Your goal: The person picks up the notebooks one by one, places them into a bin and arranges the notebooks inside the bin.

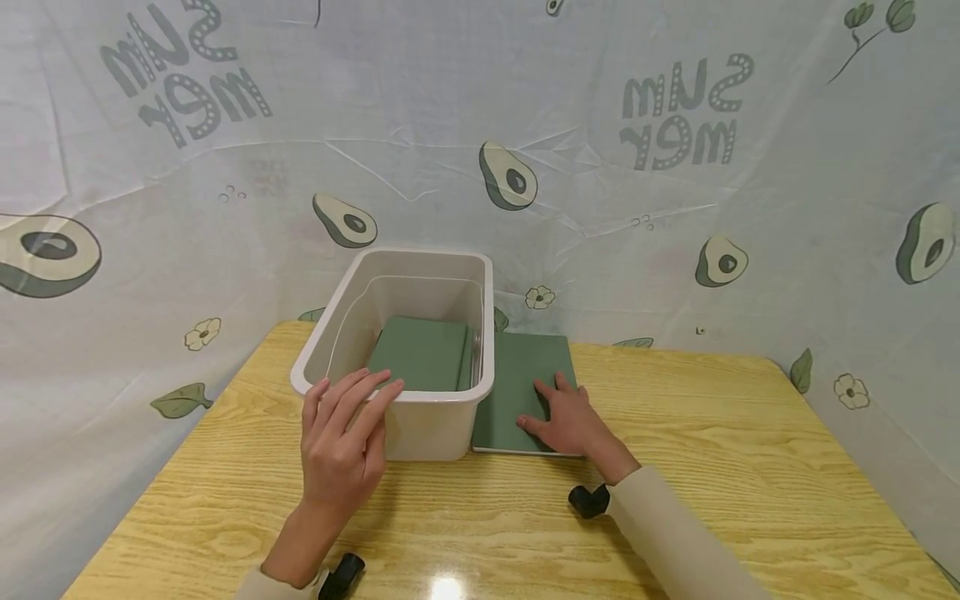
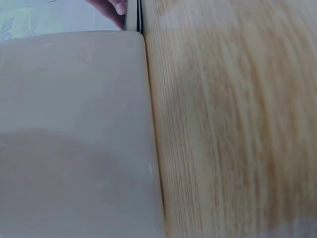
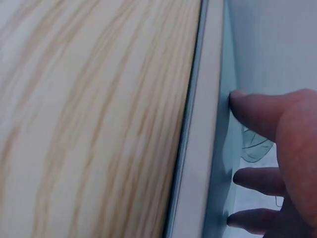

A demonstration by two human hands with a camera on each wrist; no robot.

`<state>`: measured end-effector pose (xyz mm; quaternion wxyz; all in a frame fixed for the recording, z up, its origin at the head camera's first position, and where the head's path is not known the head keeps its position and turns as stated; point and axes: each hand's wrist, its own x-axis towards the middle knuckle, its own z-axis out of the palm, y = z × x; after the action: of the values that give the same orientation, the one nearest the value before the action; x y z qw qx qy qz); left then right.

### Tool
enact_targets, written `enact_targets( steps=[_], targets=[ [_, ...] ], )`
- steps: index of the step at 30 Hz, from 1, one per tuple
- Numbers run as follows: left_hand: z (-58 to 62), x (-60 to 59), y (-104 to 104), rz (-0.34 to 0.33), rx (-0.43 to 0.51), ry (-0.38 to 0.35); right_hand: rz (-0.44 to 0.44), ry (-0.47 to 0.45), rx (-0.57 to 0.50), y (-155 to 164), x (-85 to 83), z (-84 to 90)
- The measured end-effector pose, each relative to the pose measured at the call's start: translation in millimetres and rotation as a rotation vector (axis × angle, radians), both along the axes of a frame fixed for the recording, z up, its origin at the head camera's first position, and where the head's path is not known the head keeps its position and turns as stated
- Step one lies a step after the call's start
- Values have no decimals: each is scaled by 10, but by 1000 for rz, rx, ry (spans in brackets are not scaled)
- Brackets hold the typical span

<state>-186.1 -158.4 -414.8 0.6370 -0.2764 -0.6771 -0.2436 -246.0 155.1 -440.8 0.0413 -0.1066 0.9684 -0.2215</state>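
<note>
A green-covered book (image 1: 517, 408) lies flat on the table, right against the right side of a white plastic bin (image 1: 427, 429). My right hand (image 1: 566, 421) rests on the book's cover with its fingers spread; in the right wrist view the fingertips touch the cover above the pale page edges (image 3: 200, 148). At the bin's near rim is my left hand (image 1: 341, 442), its fingers loosely bent over the edge. Inside the bin are more green books (image 1: 420, 354), partly hidden by the front wall. The left wrist view is mostly filled by the bin's outer wall (image 2: 74, 124).
The wooden table (image 1: 712, 450) extends to the right of the book and in front of the bin. A white curtain (image 1: 585, 208) printed with avocados hangs behind the table's far edge. Black wrist devices (image 1: 588, 502) sit near both sleeves.
</note>
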Motion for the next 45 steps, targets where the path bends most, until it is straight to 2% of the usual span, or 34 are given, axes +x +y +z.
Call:
enact_targets(
  steps=[5, 10, 17, 23, 28, 32, 43, 45],
  targets=[
    [-4, -2, -4, 1, -1, -7, -51, 42, -121, -6, 3, 48],
    [-6, -5, -6, 2, 0, -10, -197, 36, -283, 11, 7, 81],
    [4, -2, -6, 1, 2, -3, -369, -30, -525, 81, -3, 93],
    [6, -1, -4, -2, 0, 0, -438, -120, -797, 155, -7, 127],
    [2, 1, -6, -2, 1, -1, -439, -206, -1008, 239, -7, 110],
    [-6, 8, -9, 4, 1, -9, -411, -305, -1127, 301, -37, 83],
    [-7, 5, -14, 4, 0, -8, -262, -591, -1357, 535, -63, 12],
    [-6, 7, -14, 5, -1, -12, -267, -652, -1417, 589, -49, 0]
  ],
)
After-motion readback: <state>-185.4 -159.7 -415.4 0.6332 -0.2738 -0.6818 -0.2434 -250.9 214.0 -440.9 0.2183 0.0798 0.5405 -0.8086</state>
